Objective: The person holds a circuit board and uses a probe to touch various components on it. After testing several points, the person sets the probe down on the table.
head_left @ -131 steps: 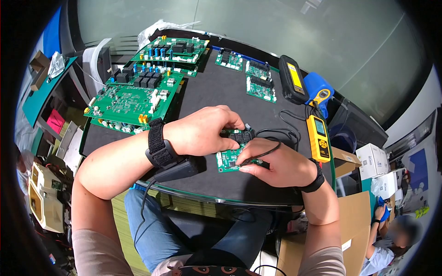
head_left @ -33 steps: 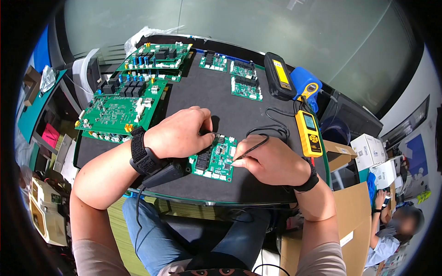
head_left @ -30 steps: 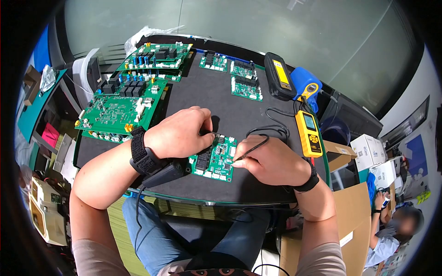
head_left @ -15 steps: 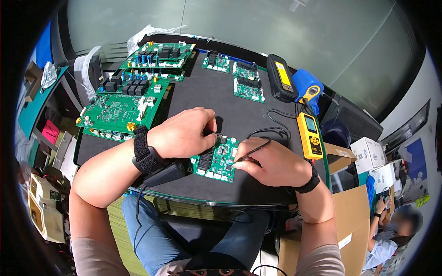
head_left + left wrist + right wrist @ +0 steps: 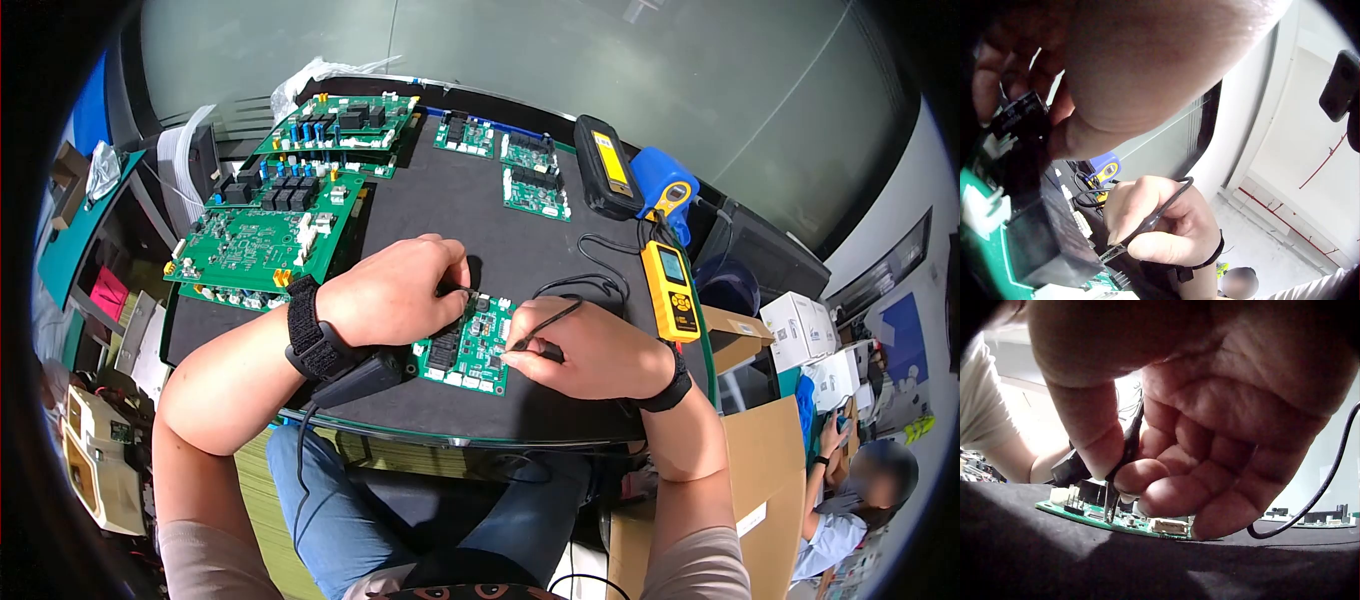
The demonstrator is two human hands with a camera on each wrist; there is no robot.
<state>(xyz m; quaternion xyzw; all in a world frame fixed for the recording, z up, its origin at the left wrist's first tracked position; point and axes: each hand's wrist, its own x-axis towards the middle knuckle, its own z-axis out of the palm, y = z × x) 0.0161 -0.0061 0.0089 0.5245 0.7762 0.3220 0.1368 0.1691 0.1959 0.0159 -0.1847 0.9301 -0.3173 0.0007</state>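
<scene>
A small green circuit board [image 5: 483, 345] lies on the dark mat, its row of black blocks on the left side. My left hand [image 5: 400, 290] holds the board's upper left part, and in the left wrist view its thumb and fingers close round a black part [image 5: 1021, 116]. Between thumb and index finger, my right hand [image 5: 603, 350] pinches a thin black cabled probe [image 5: 1130, 442]. The probe's metal tip [image 5: 1107, 503] is down at pins near the board's edge in the right wrist view; whether it touches them I cannot tell.
Large green boards [image 5: 250, 240] are stacked at the left. Several small boards [image 5: 537, 192] lie at the back. A black case [image 5: 606, 165], a blue device [image 5: 662, 185] and a yellow meter [image 5: 671, 290] stand at the right. A black cable [image 5: 600, 281] loops over the mat.
Since the earliest frame the board has turned, its black blocks going from the far side to the left, and both hands have shifted with it. Over the last second the hands have barely moved.
</scene>
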